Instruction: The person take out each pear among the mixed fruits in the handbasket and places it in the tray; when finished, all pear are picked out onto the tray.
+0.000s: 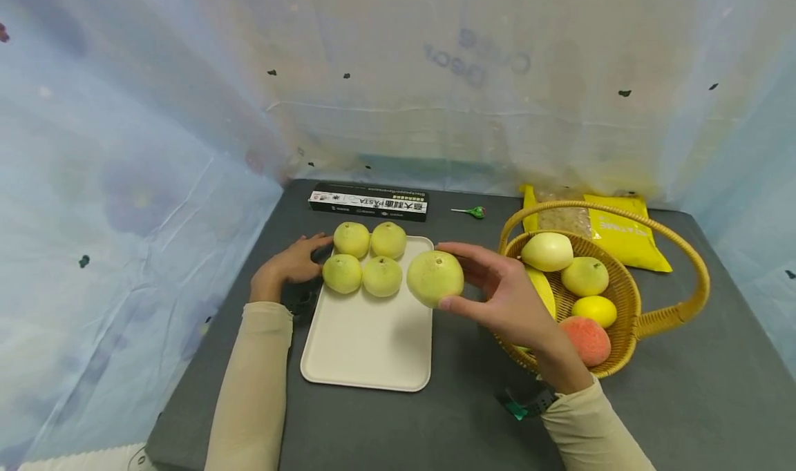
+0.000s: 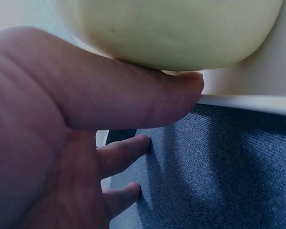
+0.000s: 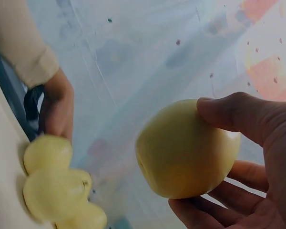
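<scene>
My right hand [image 1: 506, 295] grips a round yellow-green fruit [image 1: 434, 278] above the right side of a white tray [image 1: 373, 347]. The right wrist view shows the same fruit [image 3: 186, 150] pinched between the thumb and fingers of my right hand [image 3: 248, 167]. Several similar fruits [image 1: 382, 276] stand in two rows at the tray's far left. At the tray's left edge is my left hand [image 1: 295, 262], its thumb beside the near left fruit [image 1: 342, 273]. In the left wrist view that hand [image 2: 100, 100] has its fingers spread, fingertips on the dark table.
On the right stands a wicker basket [image 1: 628, 284] with a tall handle, holding a peach [image 1: 584, 340], a lemon [image 1: 595, 311] and other fruit. Behind it lies a yellow bag [image 1: 628, 239]. A black pasta box [image 1: 369, 202] and a green lollipop [image 1: 476, 212] lie at the back.
</scene>
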Available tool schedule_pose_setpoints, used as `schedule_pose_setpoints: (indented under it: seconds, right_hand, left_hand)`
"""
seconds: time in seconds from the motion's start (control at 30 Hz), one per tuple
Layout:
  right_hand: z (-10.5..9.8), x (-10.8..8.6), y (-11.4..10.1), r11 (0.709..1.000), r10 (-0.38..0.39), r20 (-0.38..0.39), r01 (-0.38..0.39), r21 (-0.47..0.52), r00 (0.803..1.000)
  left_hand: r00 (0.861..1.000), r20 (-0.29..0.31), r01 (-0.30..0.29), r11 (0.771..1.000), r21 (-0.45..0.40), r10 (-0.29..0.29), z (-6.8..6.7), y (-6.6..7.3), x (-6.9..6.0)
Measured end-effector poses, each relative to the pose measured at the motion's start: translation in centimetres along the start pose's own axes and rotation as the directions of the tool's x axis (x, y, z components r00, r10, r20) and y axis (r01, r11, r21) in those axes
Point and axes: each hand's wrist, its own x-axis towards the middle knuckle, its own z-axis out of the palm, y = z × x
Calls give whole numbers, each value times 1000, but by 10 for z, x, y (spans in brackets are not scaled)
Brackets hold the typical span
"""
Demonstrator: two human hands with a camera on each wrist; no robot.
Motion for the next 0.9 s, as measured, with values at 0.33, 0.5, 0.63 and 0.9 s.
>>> schedule_pose_setpoints:
  seconds: [0.33,0.5,0.63,0.9]
  right_hand:
    - [48,32,2,991,-90,104,78,110,991]
    - [67,44,2,986,-126,129,109,127,984]
    - [80,53,6,981,-137,133,116,158,982]
    - [107,62,29,974,-146,122,121,191,982]
  left_hand:
    - [1000,-1,9,1000,-6,-9,-1,1,0]
    - [1000,-7,-3,1000,-3,3,-2,1,-1]
    - [1000,-17,-15,1000,-3,15,-3,1,-2]
    - [1000,-9,-23,1000,5,23,-1,1,-1]
